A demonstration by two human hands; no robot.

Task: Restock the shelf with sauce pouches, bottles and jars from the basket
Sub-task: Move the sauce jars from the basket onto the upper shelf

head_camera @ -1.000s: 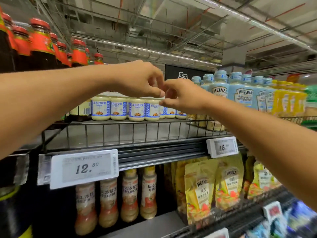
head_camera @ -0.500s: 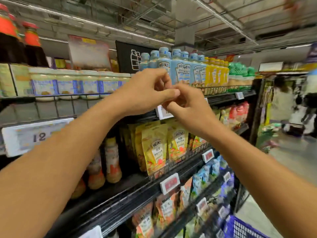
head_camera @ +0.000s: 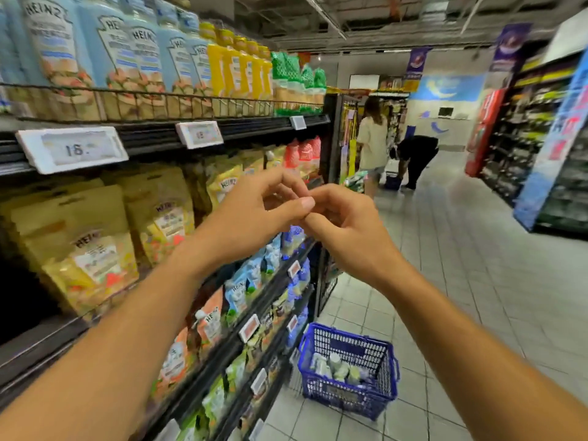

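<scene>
Basket [head_camera: 346, 397]: set on floor by the shelf [head_camera: 254, 128] end, jars [head_camera: 337, 367] inside.
Left hand [head_camera: 251, 214]: curled, thumb laid against right hand [head_camera: 346, 233], mid-air.
Right hand: curled.
Grip: pinched item cannot be told, either hand.

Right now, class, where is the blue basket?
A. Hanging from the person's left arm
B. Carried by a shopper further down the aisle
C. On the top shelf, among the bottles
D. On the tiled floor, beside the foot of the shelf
D: the blue basket stands on the tiled floor close to the bottom of the shelf, with nobody holding it.
</scene>
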